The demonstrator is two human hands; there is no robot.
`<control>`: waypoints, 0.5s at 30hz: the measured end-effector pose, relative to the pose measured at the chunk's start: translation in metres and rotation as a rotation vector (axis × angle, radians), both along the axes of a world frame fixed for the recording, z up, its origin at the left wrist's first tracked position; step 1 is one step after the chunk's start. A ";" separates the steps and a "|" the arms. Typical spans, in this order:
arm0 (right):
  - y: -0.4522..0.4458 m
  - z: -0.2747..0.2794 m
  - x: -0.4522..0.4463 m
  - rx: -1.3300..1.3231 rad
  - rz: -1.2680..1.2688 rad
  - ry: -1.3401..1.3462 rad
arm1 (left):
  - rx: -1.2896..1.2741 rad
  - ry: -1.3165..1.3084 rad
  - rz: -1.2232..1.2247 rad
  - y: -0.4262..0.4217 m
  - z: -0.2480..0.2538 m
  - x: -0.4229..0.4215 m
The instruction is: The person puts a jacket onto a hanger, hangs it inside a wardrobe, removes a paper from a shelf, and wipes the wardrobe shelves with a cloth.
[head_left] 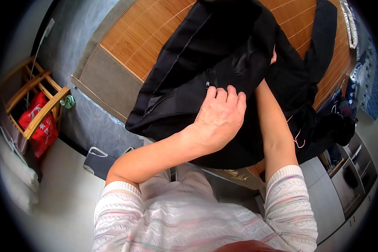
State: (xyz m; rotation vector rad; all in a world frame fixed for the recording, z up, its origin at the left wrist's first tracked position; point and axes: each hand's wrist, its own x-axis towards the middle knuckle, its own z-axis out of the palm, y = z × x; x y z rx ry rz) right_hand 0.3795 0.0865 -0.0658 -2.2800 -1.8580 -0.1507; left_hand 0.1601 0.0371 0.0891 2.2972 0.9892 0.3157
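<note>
A left hand [222, 119], fingers half-bent, rests on one black garment [235, 38] at 12 o'clock, beside a zipper pull [207, 85]; I cannot tell whether it grips. The right hand [274, 57], at 1 o'clock from it, is mostly hidden by cloth, its hold unclear. At 11, bare bamboo mat [143, 33] runs to a grey border [101, 80]. At 9, one wooden rack [47, 112] holds one red bag [46, 132], contents hidden.

The black garment [176, 105] is of matt, smooth cloth. The mat [143, 33] looks like wood — polished, slightly glossy — with a border [107, 77] of matt cloth. The red bag [48, 131] is shiny as plastic; the white top [180, 222] is textured knit.
</note>
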 end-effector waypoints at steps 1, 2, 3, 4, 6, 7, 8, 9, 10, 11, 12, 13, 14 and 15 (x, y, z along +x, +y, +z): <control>0.000 0.000 0.000 0.007 0.006 0.023 | -0.006 -0.004 0.002 -0.002 0.000 0.001; 0.000 -0.001 0.001 0.015 0.011 0.047 | -0.014 -0.018 0.005 -0.003 -0.001 0.002; -0.001 -0.001 0.001 0.009 0.014 0.053 | -0.022 -0.032 0.007 -0.005 -0.003 0.002; -0.001 0.000 0.001 0.003 0.018 0.059 | -0.029 -0.046 0.009 -0.007 -0.005 0.003; -0.001 0.002 0.001 -0.036 0.020 0.034 | -0.037 -0.061 0.013 -0.010 -0.006 0.004; -0.001 0.001 0.002 -0.003 0.046 0.042 | -0.041 -0.068 0.015 -0.011 -0.007 0.004; -0.002 0.000 0.003 0.028 0.071 0.050 | -0.041 -0.077 0.019 -0.012 -0.007 0.005; -0.002 0.000 0.003 0.052 0.086 0.054 | -0.039 -0.085 0.022 -0.014 -0.006 0.006; -0.003 0.000 0.003 0.075 0.102 0.057 | -0.038 -0.093 0.024 -0.015 -0.006 0.005; -0.003 0.000 0.002 0.089 0.109 0.056 | -0.032 -0.096 0.028 -0.016 -0.006 0.005; -0.003 0.000 0.002 0.075 0.095 0.043 | -0.026 -0.101 0.032 -0.016 -0.007 0.005; -0.003 -0.001 0.002 0.062 0.081 0.031 | -0.019 -0.106 0.035 -0.016 -0.007 0.005; -0.003 -0.003 0.002 0.020 0.044 0.008 | -0.047 -0.172 0.059 -0.014 -0.008 0.003; -0.002 -0.006 0.004 -0.021 0.007 -0.015 | -0.074 -0.239 0.083 -0.009 -0.011 -0.001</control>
